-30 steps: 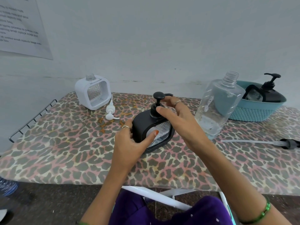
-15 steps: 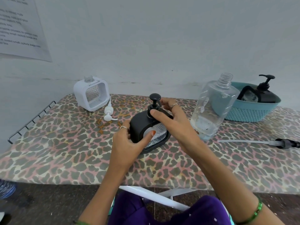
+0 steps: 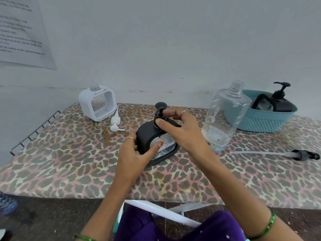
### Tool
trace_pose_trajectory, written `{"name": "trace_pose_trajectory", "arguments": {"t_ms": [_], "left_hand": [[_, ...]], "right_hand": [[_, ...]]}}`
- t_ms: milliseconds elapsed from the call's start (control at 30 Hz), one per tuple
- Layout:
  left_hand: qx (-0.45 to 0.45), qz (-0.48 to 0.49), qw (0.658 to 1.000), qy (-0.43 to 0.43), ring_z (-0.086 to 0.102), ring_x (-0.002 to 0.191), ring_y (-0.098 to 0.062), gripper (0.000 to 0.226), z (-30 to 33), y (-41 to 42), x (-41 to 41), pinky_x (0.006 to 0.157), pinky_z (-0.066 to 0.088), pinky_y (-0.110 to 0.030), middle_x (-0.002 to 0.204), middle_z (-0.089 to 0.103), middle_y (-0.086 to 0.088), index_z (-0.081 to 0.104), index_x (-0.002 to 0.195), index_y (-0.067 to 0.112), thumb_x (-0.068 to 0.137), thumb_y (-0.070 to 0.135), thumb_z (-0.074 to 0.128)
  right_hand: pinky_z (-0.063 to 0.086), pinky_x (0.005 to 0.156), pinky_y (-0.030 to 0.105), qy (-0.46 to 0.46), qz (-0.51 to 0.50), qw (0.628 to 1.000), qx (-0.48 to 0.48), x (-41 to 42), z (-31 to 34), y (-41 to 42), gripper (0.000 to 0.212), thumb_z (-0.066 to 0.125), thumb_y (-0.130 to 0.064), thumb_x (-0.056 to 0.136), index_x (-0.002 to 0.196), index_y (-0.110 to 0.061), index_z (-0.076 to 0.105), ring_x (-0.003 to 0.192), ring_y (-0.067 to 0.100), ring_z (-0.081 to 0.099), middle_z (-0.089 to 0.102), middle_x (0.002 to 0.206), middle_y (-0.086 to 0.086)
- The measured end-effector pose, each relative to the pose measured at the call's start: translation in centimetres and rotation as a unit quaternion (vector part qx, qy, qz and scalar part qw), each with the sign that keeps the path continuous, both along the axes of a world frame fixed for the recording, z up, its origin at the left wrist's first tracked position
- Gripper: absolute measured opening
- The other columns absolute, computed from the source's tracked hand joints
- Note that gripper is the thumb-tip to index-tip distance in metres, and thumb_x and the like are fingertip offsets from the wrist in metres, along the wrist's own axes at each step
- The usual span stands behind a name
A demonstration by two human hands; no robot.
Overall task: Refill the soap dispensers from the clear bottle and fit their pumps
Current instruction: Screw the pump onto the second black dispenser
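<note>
Head view: compared with one second ago, the black pump (image 3: 160, 111) has turned on the neck of the black dispenser (image 3: 147, 138); its spout then pointed away to the right, whereas now the head faces the camera. The right hand (image 3: 180, 131) has stayed at the pump collar, fingers and thumb curled round it. The left hand (image 3: 137, 152) has kept its hold on the dispenser body, thumb pressed across the clear front window.

Judgement: the pump is being screwed down; this dispenser is at the closing step. Whether the thread is fully seated cannot be told.

Beyond the left hand, well apart, the white dispenser (image 3: 97, 103) stands with an open neck; its white pump (image 3: 115, 123) lies just beside it. That unit likely still needs its pump; its fill level is unclear. Just right of the right hand stands the clear bottle (image 3: 225, 117), uncapped, with only a little liquid at the bottom. Farther right lies a long dip-tube pump (image 3: 295, 154), probably the bottle's own. Behind the bottle a teal basket (image 3: 264, 124) holds another black dispenser with pump fitted.

Surface: a board covered in leopard-print cloth (image 3: 69, 162), a wire rack (image 3: 33, 133) at its far left end. Room: plain pale wall, a printed notice (image 3: 22, 35) upper left, text illegible.
</note>
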State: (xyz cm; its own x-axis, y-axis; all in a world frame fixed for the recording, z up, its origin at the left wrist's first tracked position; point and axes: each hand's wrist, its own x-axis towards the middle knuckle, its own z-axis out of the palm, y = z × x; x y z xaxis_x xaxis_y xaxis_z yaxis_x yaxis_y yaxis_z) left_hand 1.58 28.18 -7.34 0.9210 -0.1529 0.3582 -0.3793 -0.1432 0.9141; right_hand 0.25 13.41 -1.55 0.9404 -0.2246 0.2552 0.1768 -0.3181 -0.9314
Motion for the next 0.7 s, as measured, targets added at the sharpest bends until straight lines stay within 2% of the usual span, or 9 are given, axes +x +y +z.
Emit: {"name": "trace_pose_trajectory", "arguments": {"t_ms": [133,200,267,367,467,533,600,667,700], "left_hand": [[-0.013,-0.01,1.0,0.016,0.066,0.088,0.002,0.043,-0.1,0.0,0.0,0.07,0.05,-0.011,0.096,0.069,0.014,0.056,0.104,0.039,0.065,0.042,0.074],[-0.013,-0.011,1.0,0.018,0.065,0.087,0.003,0.041,-0.1,0.0,0.0,0.069,0.049,-0.009,0.096,0.069,0.015,0.056,0.103,0.038,0.066,0.039,0.075],[-0.009,-0.008,1.0,0.016,0.065,0.086,0.004,0.04,-0.2,0.0,0.1,0.068,0.048,-0.009,0.097,0.068,0.014,0.056,0.103,0.037,0.071,0.03,0.078],[-0.002,0.001,1.0,0.01,0.064,0.086,0.005,0.038,-0.3,0.0,0.2,0.068,0.048,-0.008,0.096,0.068,0.013,0.056,0.102,0.036,0.074,0.024,0.079],[0.013,0.014,1.0,-0.008,0.064,0.085,0.004,0.039,-0.3,-0.1,0.2,0.067,0.048,-0.008,0.096,0.067,0.011,0.054,0.103,0.036,0.071,0.037,0.077],[0.023,0.021,0.999,-0.018,0.064,0.085,0.003,0.041,-0.3,-0.1,0.3,0.067,0.048,-0.008,0.095,0.067,0.01,0.052,0.102,0.039,0.068,0.047,0.073],[0.032,0.026,0.999,-0.021,0.063,0.086,0.002,0.042,-0.4,-0.1,0.4,0.067,0.047,-0.008,0.095,0.067,0.009,0.051,0.102,0.04,0.069,0.05,0.074],[0.033,0.023,0.999,-0.023,0.063,0.086,0.002,0.042,-0.6,-0.1,0.4,0.067,0.048,-0.009,0.096,0.067,0.008,0.05,0.102,0.041,0.07,0.05,0.076],[0.033,0.019,0.999,-0.025,0.064,0.086,0.002,0.044,-0.6,-0.1,0.4,0.067,0.048,-0.009,0.096,0.067,0.008,0.051,0.104,0.039,0.07,0.049,0.076]], "right_hand": [[0.043,0.104,0.04,0.03,0.122,0.989,-0.073,0.9,1.4,-1.7,0.021,0.07,-0.026,0.085,0.106,-0.025,0.067,0.111,0.009,0.061,0.068,0.113,-0.006],[0.04,0.108,0.041,0.07,0.186,0.977,-0.082,1.3,2.2,-2.5,0.024,0.069,-0.023,0.087,0.111,-0.022,0.068,0.117,0.009,0.058,0.066,0.12,-0.005],[0.038,0.109,0.039,0.087,0.202,0.971,-0.095,1.8,2.7,-2.9,0.02,0.07,-0.021,0.085,0.105,-0.023,0.071,0.118,0.007,0.056,0.066,0.12,-0.007],[0.04,0.1,0.032,0.073,0.152,0.979,-0.113,2.2,2.7,-2.4,0.02,0.077,-0.024,0.078,0.097,-0.023,0.072,0.111,0.006,0.058,0.067,0.111,-0.008],[0.041,0.089,0.026,0.064,0.048,0.992,-0.102,2.0,1.8,-1.3,0.033,0.083,-0.034,0.069,0.093,-0.019,0.066,0.105,0.009,0.058,0.065,0.103,-0.008],[0.049,0.078,0.032,0.029,0.008,0.997,-0.069,1.7,0.9,-0.5,0.035,0.084,-0.036,0.068,0.076,-0.017,0.056,0.09,0.017,0.062,0.064,0.088,-0.001],[0.047,0.068,0.032,-0.014,-0.01,0.998,-0.064,1.5,0.2,0.1,0.043,0.081,-0.031,0.073,0.062,-0.014,0.043,0.073,0.028,0.059,0.058,0.072,0.012],[0.046,0.071,0.021,-0.018,0.001,0.997,-0.074,1.3,0.2,0.1,0.044,0.079,-0.027,0.077,0.061,-0.014,0.04,0.079,0.031,0.059,0.06,0.076,0.024],[0.047,0.076,0.021,-0.014,0.012,0.997,-0.074,1.2,0.4,-0.1,0.041,0.079,-0.027,0.076,0.063,-0.014,0.042,0.086,0.03,0.06,0.062,0.084,0.025]]}}
